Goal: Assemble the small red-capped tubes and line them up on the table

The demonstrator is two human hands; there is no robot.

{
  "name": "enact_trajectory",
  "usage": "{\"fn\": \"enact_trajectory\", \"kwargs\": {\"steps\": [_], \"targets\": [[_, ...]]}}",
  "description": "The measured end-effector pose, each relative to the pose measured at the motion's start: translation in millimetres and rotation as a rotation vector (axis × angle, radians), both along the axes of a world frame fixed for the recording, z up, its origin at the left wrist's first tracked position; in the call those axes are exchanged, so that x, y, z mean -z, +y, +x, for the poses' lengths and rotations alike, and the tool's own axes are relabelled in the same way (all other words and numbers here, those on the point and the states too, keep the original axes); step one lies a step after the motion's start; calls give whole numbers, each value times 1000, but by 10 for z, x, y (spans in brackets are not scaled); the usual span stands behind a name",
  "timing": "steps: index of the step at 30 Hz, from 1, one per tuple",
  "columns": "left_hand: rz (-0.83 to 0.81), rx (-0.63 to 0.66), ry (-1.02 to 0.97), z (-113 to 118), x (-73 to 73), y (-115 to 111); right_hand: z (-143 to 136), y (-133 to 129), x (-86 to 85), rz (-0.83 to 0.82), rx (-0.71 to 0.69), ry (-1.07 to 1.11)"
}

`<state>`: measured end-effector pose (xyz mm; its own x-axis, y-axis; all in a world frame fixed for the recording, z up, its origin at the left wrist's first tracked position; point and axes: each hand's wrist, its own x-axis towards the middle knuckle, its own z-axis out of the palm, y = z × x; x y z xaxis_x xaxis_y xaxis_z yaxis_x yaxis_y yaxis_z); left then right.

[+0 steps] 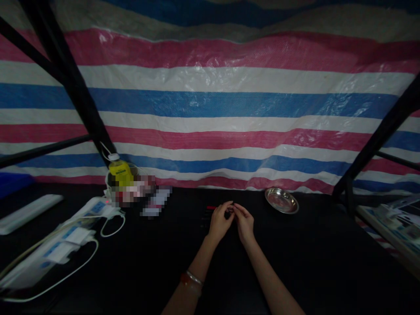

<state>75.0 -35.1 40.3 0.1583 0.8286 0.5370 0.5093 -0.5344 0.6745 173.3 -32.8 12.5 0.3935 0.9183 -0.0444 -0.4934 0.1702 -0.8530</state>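
My left hand (220, 222) and my right hand (244, 222) meet above the black table, fingertips pinched close together. Something small and dark seems to be between them, too small to name. Just left of my left hand lies a red stick-like piece (211, 208), with several dark slim pieces (206, 217) below it, partly hidden by that hand. A shiny round metal dish (281, 201) rests to the right of my right hand, apart from it. Bracelets (192, 280) circle my left wrist.
At left, a white power strip (95, 205) carries plugs and looping cables. Behind it stands a yellow bottle (120, 170) beside blurred-out items. A long white bar (31, 213) lies farther left. Black frame posts (78, 96) flank a striped tarp (229, 105) at the back.
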Motion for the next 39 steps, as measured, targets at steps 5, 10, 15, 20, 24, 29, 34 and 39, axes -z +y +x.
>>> {"fn": "enact_trajectory", "kwargs": {"steps": [5, 10, 15, 20, 24, 29, 34, 39], "targets": [[37, -271, 64, -22, -64, -33, 41, 35, 28, -12, 84, -57], [-143, -650, 165, -45, -79, -38, -51, 30, 111, 47, 26, -267], [-290, -693, 241, -22, -108, -50, -171, 10, 193, 71, -44, -373], [-300, -681, 268, -36, -120, -47, -182, -9, 163, 110, -31, -451], [-288, -667, 244, -73, -91, -12, -174, -20, 132, 125, -47, -449], [-273, -623, 172, -104, -18, 44, -193, -27, 117, 120, -68, -446], [-106, -582, 2, -115, 10, 66, -212, -66, 27, 140, -35, -405], [130, -514, -113, -83, 29, 51, -192, -105, -80, 154, 4, -223]]}}
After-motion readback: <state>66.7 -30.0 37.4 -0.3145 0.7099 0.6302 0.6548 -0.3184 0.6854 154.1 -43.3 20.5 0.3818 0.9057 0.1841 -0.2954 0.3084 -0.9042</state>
